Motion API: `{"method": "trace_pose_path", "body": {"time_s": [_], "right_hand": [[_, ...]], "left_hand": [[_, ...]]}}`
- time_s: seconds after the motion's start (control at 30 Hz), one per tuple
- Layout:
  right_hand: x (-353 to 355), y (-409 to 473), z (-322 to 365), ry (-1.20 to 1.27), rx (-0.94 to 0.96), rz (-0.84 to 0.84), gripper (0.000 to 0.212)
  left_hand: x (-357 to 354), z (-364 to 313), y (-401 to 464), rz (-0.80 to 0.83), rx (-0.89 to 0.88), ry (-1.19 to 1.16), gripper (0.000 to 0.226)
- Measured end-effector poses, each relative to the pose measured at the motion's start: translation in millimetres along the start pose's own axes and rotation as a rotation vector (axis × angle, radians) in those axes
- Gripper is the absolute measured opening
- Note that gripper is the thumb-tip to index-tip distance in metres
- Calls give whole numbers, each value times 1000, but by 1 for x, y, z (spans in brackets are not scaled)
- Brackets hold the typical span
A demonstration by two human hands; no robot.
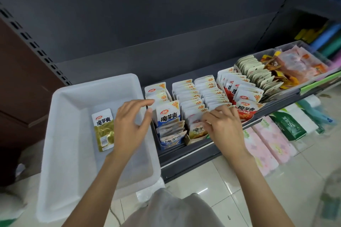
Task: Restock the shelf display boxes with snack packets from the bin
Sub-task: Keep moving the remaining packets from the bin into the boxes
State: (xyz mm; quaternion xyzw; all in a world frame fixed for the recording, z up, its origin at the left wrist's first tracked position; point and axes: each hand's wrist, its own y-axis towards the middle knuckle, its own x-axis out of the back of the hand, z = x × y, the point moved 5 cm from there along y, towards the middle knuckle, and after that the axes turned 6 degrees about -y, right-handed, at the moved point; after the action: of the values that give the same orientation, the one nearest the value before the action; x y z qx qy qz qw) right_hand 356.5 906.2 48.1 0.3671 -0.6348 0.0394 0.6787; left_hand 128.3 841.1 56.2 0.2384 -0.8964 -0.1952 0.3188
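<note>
A white plastic bin [60, 134] stands at the left of the shelf with one green snack packet [103, 129] lying flat inside. Display boxes of upright packets fill the shelf: a blue-packet box [170, 131], a green-packet box [195, 129] and a red-packet box [246, 110]. My left hand [132, 125] hovers over the bin's right wall, fingers spread and empty, close to the blue box. My right hand [224, 127] rests on the front of the green-packet box, fingers pressing the packets' tops; whether it grips one is unclear.
Further right on the shelf [193, 155] stand a box of pale packets [258, 73] and a clear tub of orange snacks [302, 64]. Below the shelf lie tissue packs [267, 142] on the tiled floor. A dark back panel rises behind.
</note>
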Motion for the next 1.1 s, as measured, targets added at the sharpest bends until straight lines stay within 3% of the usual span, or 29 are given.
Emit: {"method": "trace_pose_path", "body": {"time_s": [0.1,0.2,0.23,0.3,0.37,0.53,0.6,0.7,0.77,0.9,1.0,1.1], "right_hand": [[34,5,5,172,-67,-103,12],[66,18,40,468,-72,-151,18],[68,24,60,538,-39,-132,19],[56,38,106,617,53,-44,17],[30,49,151,644,127,104,16],[-62,66,230,500,163,636,38],[-88,70,248,420,165,737,45],[-119,67,262,321,134,846,67],[-131,62,261,248,145,871,68],[-146,53,258,154,286,965,65],[-146,53,258,64,337,947,66],[-139,53,257,-23,330,806,46]], "left_hand": [[28,35,-15,-118,191,-66,17],[50,97,-36,-152,502,-2,17],[53,118,-41,-80,588,105,22],[52,152,-51,174,724,345,56],[50,169,-55,334,859,444,78],[46,191,-45,425,821,549,94],[44,202,-48,526,762,564,96],[41,207,-52,679,616,490,79],[42,207,-54,756,505,464,68],[47,204,-59,771,493,389,61],[44,189,-67,832,517,445,80],[38,180,-75,883,484,610,92]]}}
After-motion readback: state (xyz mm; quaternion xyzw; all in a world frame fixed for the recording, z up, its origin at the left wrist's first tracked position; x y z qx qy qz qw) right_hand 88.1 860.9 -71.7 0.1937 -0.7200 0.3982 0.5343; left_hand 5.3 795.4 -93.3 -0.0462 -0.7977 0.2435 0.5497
